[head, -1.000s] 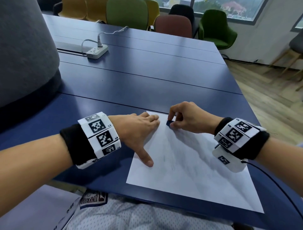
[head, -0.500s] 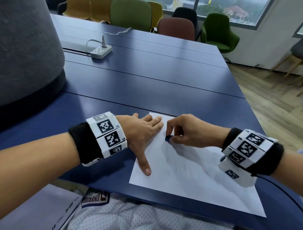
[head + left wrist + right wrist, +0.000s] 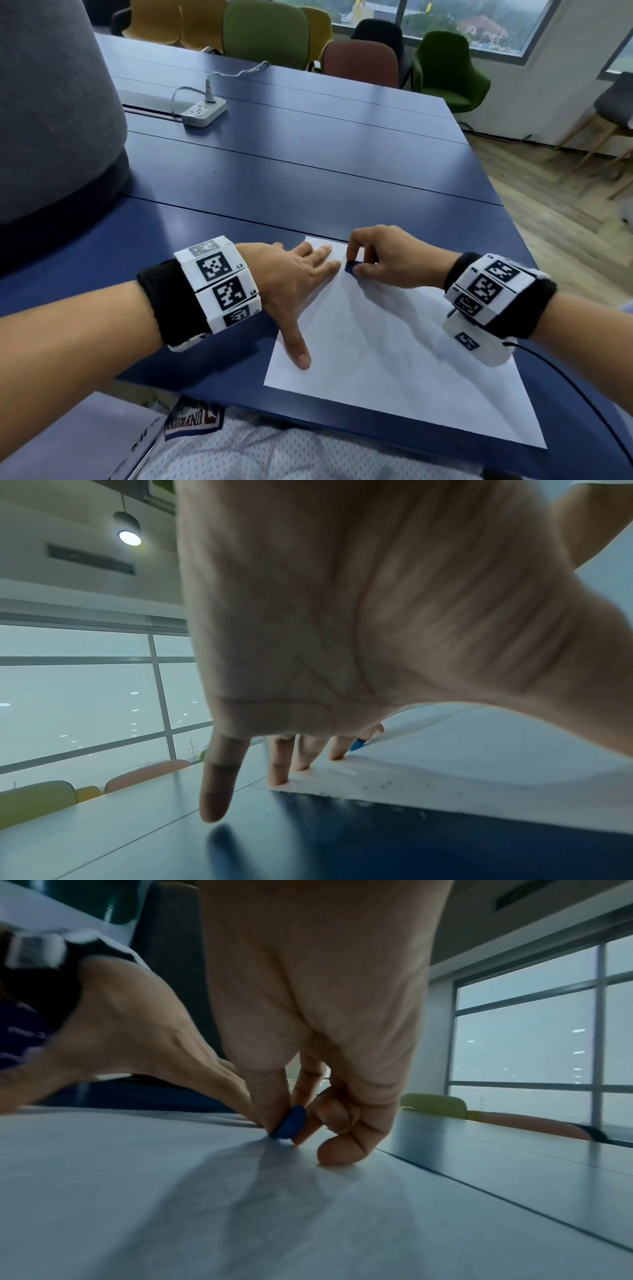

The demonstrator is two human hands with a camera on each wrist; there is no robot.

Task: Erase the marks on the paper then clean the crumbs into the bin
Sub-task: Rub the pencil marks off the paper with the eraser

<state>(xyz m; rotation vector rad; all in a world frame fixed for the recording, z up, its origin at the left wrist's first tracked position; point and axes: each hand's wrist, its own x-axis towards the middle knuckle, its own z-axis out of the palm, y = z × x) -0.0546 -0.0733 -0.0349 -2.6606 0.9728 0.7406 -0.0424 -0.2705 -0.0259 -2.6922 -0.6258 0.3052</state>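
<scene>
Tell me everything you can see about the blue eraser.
The blue eraser is small, rounded and matte, rubber-like by its look. The right hand pinches it between thumb and fingertips, most of it hidden. It stands on edge with its lower tip pressed on the white paper, near the sheet's far left corner, close beside the left hand, whose fingers lie flat on the sheet.

left wristband (image 3: 219, 284) carried small codes "l3" and "l4" beside square markers. shirt patch (image 3: 193, 423) showed "unfriend", upside down. other print illegible.
</scene>
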